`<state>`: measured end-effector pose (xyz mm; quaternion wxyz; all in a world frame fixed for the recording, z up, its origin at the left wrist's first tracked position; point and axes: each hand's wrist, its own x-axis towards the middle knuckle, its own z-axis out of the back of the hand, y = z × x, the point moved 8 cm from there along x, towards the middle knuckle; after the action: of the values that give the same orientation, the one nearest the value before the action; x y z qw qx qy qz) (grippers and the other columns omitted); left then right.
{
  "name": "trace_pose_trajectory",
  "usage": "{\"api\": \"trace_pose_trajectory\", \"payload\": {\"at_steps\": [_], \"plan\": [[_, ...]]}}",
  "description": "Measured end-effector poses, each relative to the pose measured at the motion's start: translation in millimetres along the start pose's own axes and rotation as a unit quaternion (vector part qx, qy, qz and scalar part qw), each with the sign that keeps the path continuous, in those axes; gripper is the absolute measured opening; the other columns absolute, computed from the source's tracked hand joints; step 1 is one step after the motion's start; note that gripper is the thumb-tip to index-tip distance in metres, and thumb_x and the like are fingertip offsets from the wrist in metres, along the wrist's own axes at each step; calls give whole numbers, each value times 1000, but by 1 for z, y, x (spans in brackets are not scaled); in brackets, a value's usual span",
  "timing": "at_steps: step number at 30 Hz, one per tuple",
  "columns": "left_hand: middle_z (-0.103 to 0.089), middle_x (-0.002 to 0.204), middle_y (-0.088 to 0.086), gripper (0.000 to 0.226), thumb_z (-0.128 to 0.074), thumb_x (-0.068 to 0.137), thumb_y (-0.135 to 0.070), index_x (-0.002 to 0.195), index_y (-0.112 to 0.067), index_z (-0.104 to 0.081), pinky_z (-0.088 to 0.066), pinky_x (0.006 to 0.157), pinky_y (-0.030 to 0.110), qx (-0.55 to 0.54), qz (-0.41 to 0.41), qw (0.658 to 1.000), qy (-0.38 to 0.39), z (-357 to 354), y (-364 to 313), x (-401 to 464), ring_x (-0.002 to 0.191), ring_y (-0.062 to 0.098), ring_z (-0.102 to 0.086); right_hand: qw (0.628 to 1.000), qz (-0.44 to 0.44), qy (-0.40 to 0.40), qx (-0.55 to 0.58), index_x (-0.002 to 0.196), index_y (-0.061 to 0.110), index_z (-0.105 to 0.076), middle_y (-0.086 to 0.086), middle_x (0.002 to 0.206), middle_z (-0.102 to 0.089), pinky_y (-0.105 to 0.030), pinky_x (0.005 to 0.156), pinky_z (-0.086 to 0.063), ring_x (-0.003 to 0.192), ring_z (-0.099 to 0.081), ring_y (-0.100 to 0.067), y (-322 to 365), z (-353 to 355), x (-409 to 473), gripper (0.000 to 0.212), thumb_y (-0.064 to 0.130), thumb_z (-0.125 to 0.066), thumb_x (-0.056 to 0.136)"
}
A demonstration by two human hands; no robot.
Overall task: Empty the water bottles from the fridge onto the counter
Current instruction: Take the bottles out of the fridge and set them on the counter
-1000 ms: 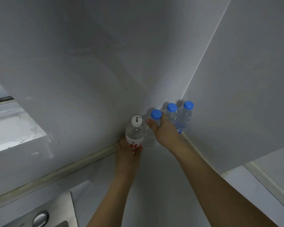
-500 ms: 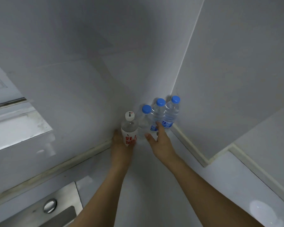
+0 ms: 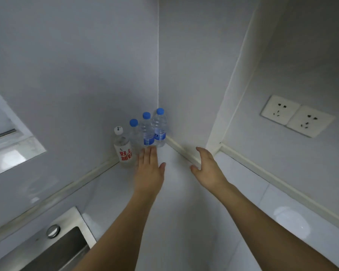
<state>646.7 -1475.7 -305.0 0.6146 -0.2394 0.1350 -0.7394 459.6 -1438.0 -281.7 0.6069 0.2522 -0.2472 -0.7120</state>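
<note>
Counter [image 3: 184, 202], white, glossy: four water bottles stand upright in a row along the back wall, packed into the corner. Item one, white-capped bottle [image 3: 123, 148] with a red-lettered label, leftmost. Items two to four, blue-capped: the first blue-capped bottle [image 3: 133, 133] just right of it, the second blue-capped bottle [image 3: 147, 130] next, the third blue-capped bottle [image 3: 160, 127] tight in the corner itself. Your left hand [image 3: 149, 173] lies flat, palm down, fingers straight and together, the tips at the foot of the middle bottles; whether they touch cannot be told. It holds nothing. Your right hand [image 3: 208, 167] is spread loosely, fingers relaxed, holding nothing, well apart from the bottles and near the strip along the right wall. Steel sink [image 3: 67, 249], lower left. Double wall socket [image 3: 296, 116], right wall.
</note>
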Motion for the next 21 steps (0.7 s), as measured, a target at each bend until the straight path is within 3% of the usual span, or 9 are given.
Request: {"api": "trace_pose_trajectory", "payload": {"at_steps": [6, 9, 14, 17, 19, 21], "plan": [[-6, 164, 5, 65, -32, 105, -39, 156, -12, -3, -1, 124, 39, 52, -119, 988, 83, -35, -90, -14, 152, 23, 1, 996, -62, -24, -58, 151, 14, -23, -3, 160, -18, -29, 118, -19, 146, -19, -17, -66, 59, -58, 63, 24, -53, 96], [-17, 162, 5, 62, -36, 104, -36, 155, -11, -14, -7, 124, 40, 29, -187, 977, 102, -60, -140, -25, 151, 24, -8, 991, -105, -52, -69, 151, 15, -23, -1, 158, -21, -31, 116, -25, 144, -24, -18, -101, 96, -91, 63, 23, -53, 96], [-52, 142, 13, 55, -33, 96, -34, 137, -2, -50, -34, 114, 46, -17, -345, 935, 74, -77, -237, -66, 133, 31, -48, 979, -166, -96, -73, 151, 14, -22, -2, 157, -24, -34, 115, -27, 144, -25, -18, -149, 149, -159, 64, 20, -54, 95], [-53, 141, 12, 52, -35, 97, -32, 136, -2, -51, -38, 112, 45, -25, -405, 912, 62, -80, -298, -99, 132, 29, -49, 970, -188, -135, -80, 151, 14, -21, 0, 157, -23, -27, 112, -27, 143, -26, -17, -172, 185, -212, 64, 19, -53, 96], [-54, 141, 13, 46, -46, 98, -27, 136, -1, -51, -38, 111, 47, -35, -441, 895, 63, -85, -341, -124, 132, 31, -50, 960, -213, -157, -91, 151, 15, -21, 4, 156, -23, -22, 105, -28, 141, -29, -16, -188, 213, -253, 63, 19, -51, 96], [-53, 141, 13, 46, -58, 96, -21, 137, -1, -50, -37, 112, 49, -46, -468, 879, 76, -91, -380, -150, 132, 32, -49, 952, -232, -179, -86, 151, 14, -22, 1, 156, -24, -25, 109, -28, 141, -30, -17, -205, 235, -290, 63, 18, -52, 96]]}}
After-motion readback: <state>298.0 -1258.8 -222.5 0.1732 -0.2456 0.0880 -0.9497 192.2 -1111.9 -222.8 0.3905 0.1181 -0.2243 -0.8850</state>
